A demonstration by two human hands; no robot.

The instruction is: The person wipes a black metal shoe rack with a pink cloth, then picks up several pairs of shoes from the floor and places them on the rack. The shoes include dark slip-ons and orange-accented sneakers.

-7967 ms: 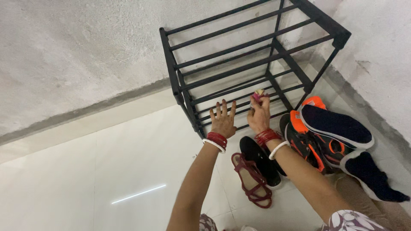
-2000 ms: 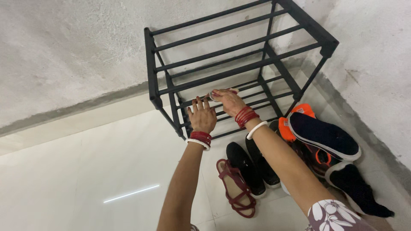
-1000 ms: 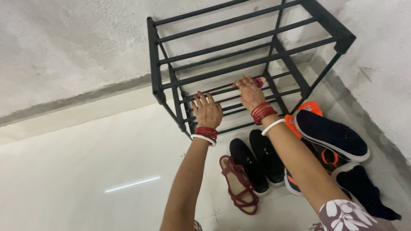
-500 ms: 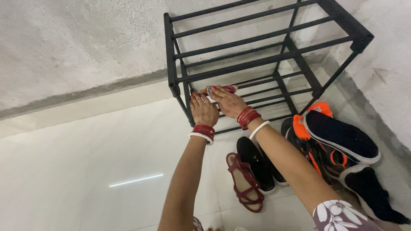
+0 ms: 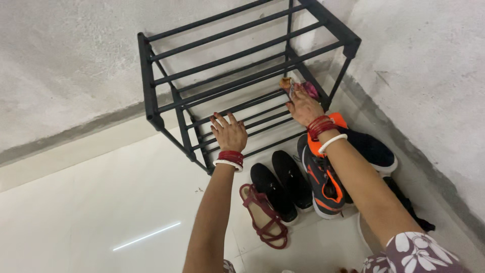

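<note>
A black metal shoe rack with bare rails stands in a corner against a rough grey wall. My left hand lies flat with spread fingers on the lower front rails near the rack's left post. My right hand reaches to the right end of a lower rail and grips a small pink cloth pressed against the bar. Both wrists carry red and white bangles.
Shoes lie on the white tiled floor in front of the rack: a maroon sandal, a pair of black shoes, an orange and black sneaker and dark slip-ons by the right wall.
My right hand slid the pink cloth along the rail from the left end to the right end. My left hand stayed on the lower front rails. The view shifted right.
</note>
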